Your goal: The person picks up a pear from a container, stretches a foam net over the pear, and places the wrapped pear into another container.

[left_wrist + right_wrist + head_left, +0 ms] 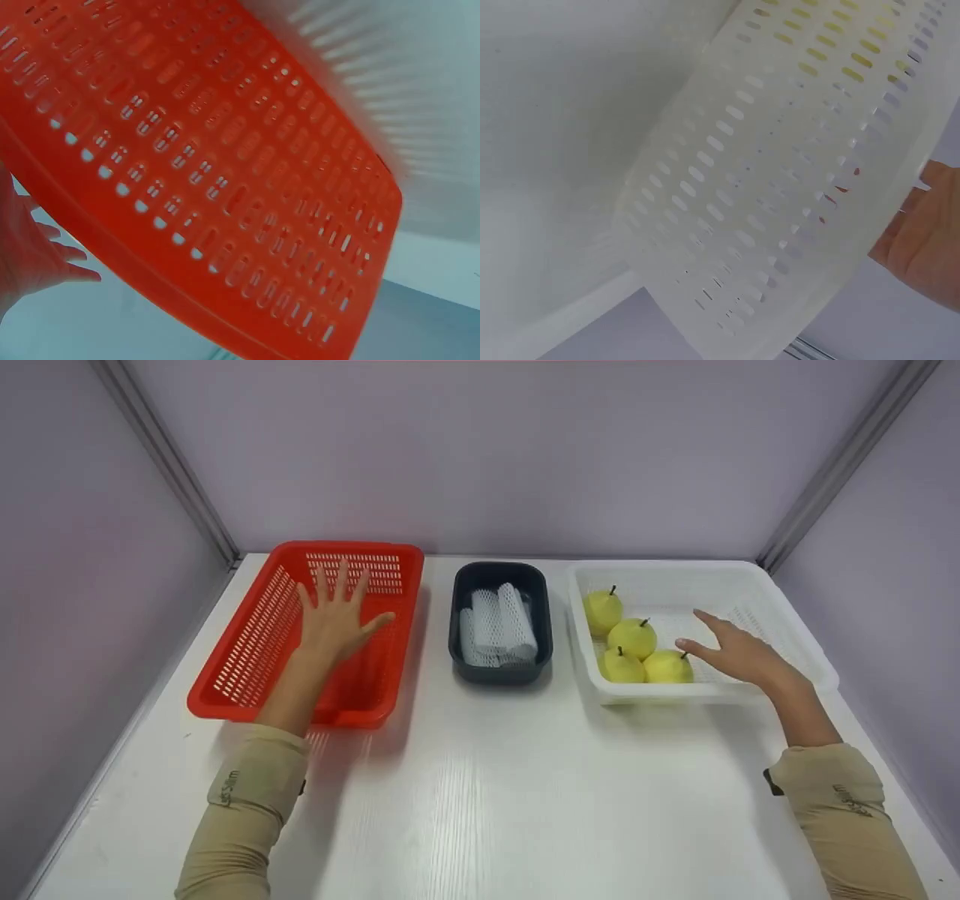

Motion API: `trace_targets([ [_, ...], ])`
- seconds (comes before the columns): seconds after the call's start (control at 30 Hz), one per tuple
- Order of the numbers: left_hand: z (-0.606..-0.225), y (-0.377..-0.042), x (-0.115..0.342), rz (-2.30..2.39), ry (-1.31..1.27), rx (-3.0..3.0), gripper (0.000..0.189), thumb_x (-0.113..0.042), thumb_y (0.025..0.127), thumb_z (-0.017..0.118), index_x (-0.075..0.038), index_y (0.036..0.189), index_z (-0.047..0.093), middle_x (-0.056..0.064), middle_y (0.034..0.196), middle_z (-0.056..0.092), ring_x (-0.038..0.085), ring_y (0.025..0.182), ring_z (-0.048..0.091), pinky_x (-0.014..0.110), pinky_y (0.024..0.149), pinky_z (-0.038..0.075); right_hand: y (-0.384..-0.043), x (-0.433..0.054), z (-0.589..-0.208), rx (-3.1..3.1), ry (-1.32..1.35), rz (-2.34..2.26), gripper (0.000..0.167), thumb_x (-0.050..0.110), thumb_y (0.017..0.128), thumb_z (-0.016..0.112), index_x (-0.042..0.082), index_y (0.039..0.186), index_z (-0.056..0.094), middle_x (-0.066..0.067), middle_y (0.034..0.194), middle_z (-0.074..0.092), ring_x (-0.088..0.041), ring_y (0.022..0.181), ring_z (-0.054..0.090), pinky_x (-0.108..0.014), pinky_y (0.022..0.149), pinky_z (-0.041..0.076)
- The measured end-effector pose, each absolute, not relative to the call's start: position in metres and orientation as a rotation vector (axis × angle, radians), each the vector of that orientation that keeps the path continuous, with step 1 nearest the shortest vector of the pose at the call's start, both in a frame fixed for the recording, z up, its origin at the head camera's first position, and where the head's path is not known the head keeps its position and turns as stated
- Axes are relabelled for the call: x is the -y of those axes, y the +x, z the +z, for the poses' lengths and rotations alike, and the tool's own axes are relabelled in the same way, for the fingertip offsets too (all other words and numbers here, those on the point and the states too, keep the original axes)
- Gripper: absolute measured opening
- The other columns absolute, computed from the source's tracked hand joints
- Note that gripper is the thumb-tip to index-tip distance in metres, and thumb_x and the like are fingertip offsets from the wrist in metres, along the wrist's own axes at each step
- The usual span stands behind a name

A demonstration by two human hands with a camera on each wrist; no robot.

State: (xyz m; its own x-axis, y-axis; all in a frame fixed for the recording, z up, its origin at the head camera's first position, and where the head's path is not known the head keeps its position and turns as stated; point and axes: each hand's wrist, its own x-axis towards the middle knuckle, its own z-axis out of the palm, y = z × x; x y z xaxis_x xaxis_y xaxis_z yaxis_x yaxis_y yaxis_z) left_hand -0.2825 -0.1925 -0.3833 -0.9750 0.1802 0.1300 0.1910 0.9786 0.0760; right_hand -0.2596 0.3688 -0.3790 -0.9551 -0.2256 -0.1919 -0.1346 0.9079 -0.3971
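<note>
Spread wide, my left hand (330, 622) hovers over the red basket (300, 705), fingers straight and holding nothing. In the left wrist view that hand (30, 255) shows past the rim of the slotted red basket (187, 165). My right hand (739, 652) is above the white basket (712, 690), thumb and fingers apart with nothing between them. Several yellow pears (631, 639) with dark stems lie along the left side of the white basket. The right wrist view has the right hand (930, 232) beyond the white basket's wall (727, 187).
Between the baskets stands a dark grey bin (501, 673) with several white foam net sleeves (491, 619) in it. The baskets and bin rest on a white table (480, 795). Pale panels (495, 457) enclose the back and sides.
</note>
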Motion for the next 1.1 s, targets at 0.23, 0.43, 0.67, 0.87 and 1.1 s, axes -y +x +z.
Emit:
trace_targets([
  [0.23, -0.379, -0.278, 0.162, -0.05, -0.356, 2.992, 0.078, -0.057, 0.09, 0.039, -0.012, 0.148, 0.013, 0.018, 0.15, 0.0, 0.043, 0.133, -0.006, 0.063, 0.098, -0.006, -0.255, -0.364, -0.387, -2.767, -0.308, -0.621, 0.078, 0.058, 0.09, 0.043, -0.001, 0.14, 0.032, -0.028, 0.137, 0.034, -0.048, 0.119, 0.036, -0.061, 0.089, 0.032],
  [0.43, -0.38, -0.272, 0.139, -0.012, -0.435, 2.955, 0.077, -0.057, 0.089, 0.04, -0.013, 0.148, 0.015, 0.017, 0.151, 0.002, 0.041, 0.133, -0.003, 0.062, 0.1, -0.002, -0.255, -0.362, -0.395, -2.75, -0.38, -0.652, 0.07, 0.05, 0.09, 0.05, -0.003, 0.134, 0.04, -0.027, 0.13, 0.043, -0.049, 0.113, 0.041, -0.059, 0.088, 0.035],
  [0.67, -0.384, -0.26, 0.112, 0.101, -0.567, 2.831, 0.074, -0.056, 0.09, 0.04, -0.009, 0.145, 0.025, 0.017, 0.15, 0.01, 0.04, 0.134, 0.001, 0.058, 0.103, 0.001, -0.257, -0.362, -0.402, -2.733, -0.377, -0.687, 0.071, 0.048, 0.086, 0.059, -0.003, 0.132, 0.042, -0.027, 0.127, 0.046, -0.047, 0.11, 0.045, -0.056, 0.087, 0.037],
  [0.87, -0.385, -0.247, 0.081, 0.215, -0.676, 2.734, 0.073, -0.058, 0.091, 0.036, -0.01, 0.145, 0.027, 0.016, 0.149, 0.014, 0.038, 0.134, 0.006, 0.053, 0.105, -0.001, -0.261, -0.36, -0.405, -2.721, -0.376, -0.719, 0.07, 0.044, 0.085, 0.061, -0.004, 0.133, 0.041, -0.028, 0.125, 0.046, -0.043, 0.11, 0.046, -0.054, 0.087, 0.038],
  [1.1, -0.39, -0.233, 0.038, 0.126, -0.86, 2.637, 0.069, -0.057, 0.092, 0.035, -0.011, 0.143, 0.031, 0.014, 0.148, 0.021, 0.034, 0.134, 0.014, 0.048, 0.107, 0.009, -0.264, -0.36, -0.41, -2.671, -0.38, -0.729, 0.074, 0.043, 0.086, 0.061, -0.006, 0.136, 0.034, -0.032, 0.128, 0.04, -0.045, 0.117, 0.038, -0.057, 0.092, 0.032],
])
